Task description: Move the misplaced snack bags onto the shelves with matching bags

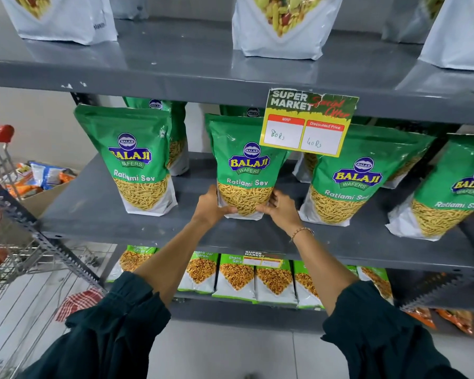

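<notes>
grey metal shelving (175,77) fills the view, its painted boards scuffed and glossy, with a pale tiled floor (225,351) below. on the middle shelf (93,209), green ratlami sev bags stand upright in a row, more behind them. a yellow price tag (308,123) hangs from the board above the hands, marked 80 rs and 40 rs. white pouches (282,26) stand on the shelf above; chana jor garam bags (237,277) line the shelf beneath the forearms. far to the left of the left hand sit a wire trolley (3,187) with a red handle and an open carton of mixed packets (39,179).

both arms reach forward from dark green sleeves (115,318), pushed back past the elbow. the left hand (212,206) clasps the lower left edge of the centre bag (244,165), thumb across the front, fingers hidden behind. the right hand (281,207) clasps the lower right edge likewise, a thin bracelet (301,232) at the wrist. the bag stands upright between the two hands, its base touching the middle shelf, with one matching bag (137,160) to the left of the left hand and another (350,179) just right of the right hand.
</notes>
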Motion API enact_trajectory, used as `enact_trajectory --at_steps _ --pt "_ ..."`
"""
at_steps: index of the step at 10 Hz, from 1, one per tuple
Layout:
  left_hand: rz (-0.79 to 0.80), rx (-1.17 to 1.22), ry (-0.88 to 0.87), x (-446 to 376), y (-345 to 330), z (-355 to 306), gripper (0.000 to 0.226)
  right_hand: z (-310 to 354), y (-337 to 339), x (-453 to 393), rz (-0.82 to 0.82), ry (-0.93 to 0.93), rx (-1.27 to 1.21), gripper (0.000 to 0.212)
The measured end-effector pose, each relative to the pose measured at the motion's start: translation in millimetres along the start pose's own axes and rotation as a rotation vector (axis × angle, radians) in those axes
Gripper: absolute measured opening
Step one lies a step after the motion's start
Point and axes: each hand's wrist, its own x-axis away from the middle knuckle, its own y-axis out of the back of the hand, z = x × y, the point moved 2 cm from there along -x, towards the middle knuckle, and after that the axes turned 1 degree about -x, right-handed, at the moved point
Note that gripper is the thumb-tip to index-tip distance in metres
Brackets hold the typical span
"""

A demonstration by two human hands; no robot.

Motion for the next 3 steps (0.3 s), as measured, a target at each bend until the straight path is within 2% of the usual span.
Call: enact_trajectory --at_steps 2,3 --pt "0.068 -0.100 -0.013 3.0 -0.2 -2.0 0.073 9.4 0.2 6.3 0.047 -0.034 0.154 0.060" --pt "0.031 -0.117 0.006 4.7 -0.2 7.7 0.067 6.3 -5.6 20.6 -0.071 -0.016 0.245 0.059"
